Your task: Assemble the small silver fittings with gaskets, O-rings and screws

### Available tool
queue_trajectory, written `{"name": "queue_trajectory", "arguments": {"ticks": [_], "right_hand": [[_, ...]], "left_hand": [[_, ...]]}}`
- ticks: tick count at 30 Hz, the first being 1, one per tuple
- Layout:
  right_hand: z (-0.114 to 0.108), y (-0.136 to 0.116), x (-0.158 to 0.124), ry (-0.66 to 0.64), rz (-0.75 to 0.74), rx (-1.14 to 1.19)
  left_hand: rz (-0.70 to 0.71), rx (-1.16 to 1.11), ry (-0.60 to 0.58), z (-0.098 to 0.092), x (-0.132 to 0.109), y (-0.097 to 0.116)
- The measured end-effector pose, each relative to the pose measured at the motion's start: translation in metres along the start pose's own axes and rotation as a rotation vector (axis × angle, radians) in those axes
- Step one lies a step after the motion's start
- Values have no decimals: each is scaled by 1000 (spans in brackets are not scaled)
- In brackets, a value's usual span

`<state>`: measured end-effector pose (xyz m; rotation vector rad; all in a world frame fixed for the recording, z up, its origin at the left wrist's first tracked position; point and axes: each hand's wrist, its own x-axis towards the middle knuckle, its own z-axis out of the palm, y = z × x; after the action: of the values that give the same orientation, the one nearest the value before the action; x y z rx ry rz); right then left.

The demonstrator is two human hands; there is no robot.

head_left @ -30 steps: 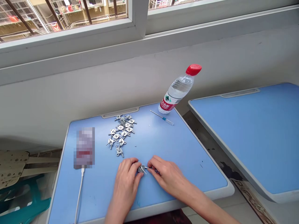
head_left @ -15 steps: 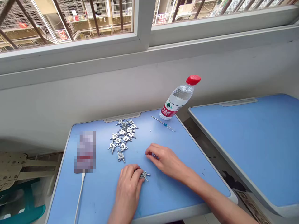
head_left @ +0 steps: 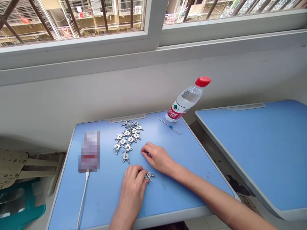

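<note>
Pinching a metal fitting [head_left: 149, 176], the left hand [head_left: 132, 182] rests beside the right hand [head_left: 157, 157], clenched on a small dark item [head_left: 148, 154], with more fittings [head_left: 127, 139] heaped at eleven o'clock.

Bright metal brackets [head_left: 127, 140], matt blue plastic desk [head_left: 105, 201].

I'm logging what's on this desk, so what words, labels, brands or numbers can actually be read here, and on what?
Nothing can be read for certain.
Label on the water bottle: white characters on red, too small to read.
Pixelated item at the end of the white cable: blurred out, unreadable.
Red sign outside the window: too small to read.
</note>
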<state>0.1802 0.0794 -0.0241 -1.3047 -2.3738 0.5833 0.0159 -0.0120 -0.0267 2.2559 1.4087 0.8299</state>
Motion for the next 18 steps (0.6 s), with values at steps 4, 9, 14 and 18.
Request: {"name": "queue_trajectory", "arguments": {"ticks": [4,9,14,18], "right_hand": [[-11,-4,-16,-47,-99,11],[-21,-14,-45,-128,-176,-54],[-18,-18,-57,-185,-243,-348],[-19,-26,-55,-233,-298,-544]], "left_hand": [[-5,-1,10,1,0,0],[-8,11,15,1,-1,1],[-15,22,9,0,0,2],[-12,27,14,0,0,2]]}}
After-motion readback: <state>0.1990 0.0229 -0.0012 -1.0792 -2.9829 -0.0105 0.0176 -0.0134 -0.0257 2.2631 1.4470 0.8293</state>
